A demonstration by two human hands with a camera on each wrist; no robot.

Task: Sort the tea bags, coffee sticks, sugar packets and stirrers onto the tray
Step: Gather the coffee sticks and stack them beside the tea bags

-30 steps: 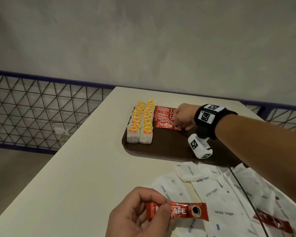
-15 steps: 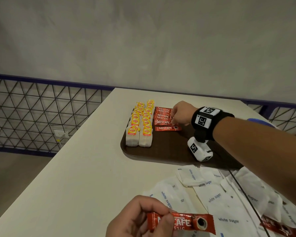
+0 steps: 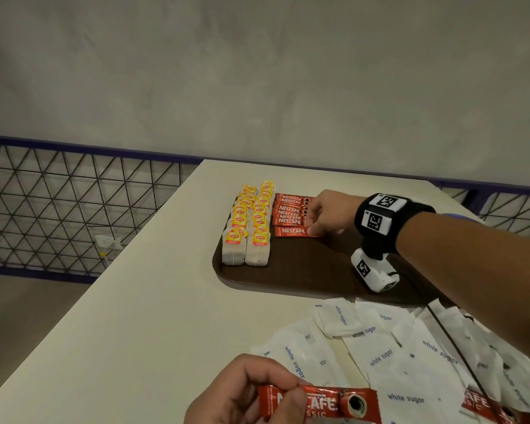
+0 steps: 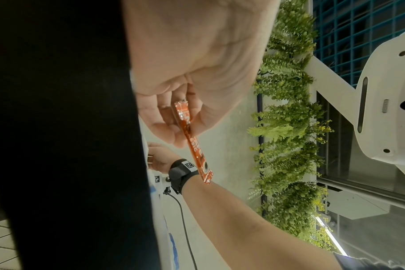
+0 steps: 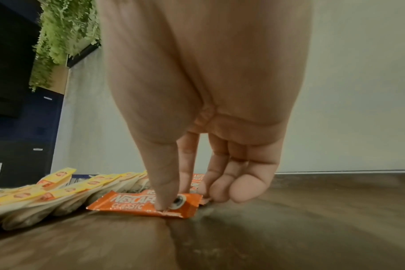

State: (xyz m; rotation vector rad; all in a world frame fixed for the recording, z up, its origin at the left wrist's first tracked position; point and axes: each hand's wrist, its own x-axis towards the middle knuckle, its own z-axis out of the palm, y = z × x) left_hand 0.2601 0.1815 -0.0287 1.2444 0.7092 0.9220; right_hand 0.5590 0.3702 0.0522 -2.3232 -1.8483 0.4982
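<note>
A: Currently, where is each hand?
B: Right hand presses the nearest stick flat on the tray, fingers curled. Left hand pinches a spare stick above the tabletop, long axis parallel to that row.

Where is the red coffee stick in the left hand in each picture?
Head: coffee stick at bottom centre, pinched by the left hand.
Left wrist: it hangs mid-frame from the fingers.
Right wrist: not in it.
Shared landmark: the right hand, also at and.
</note>
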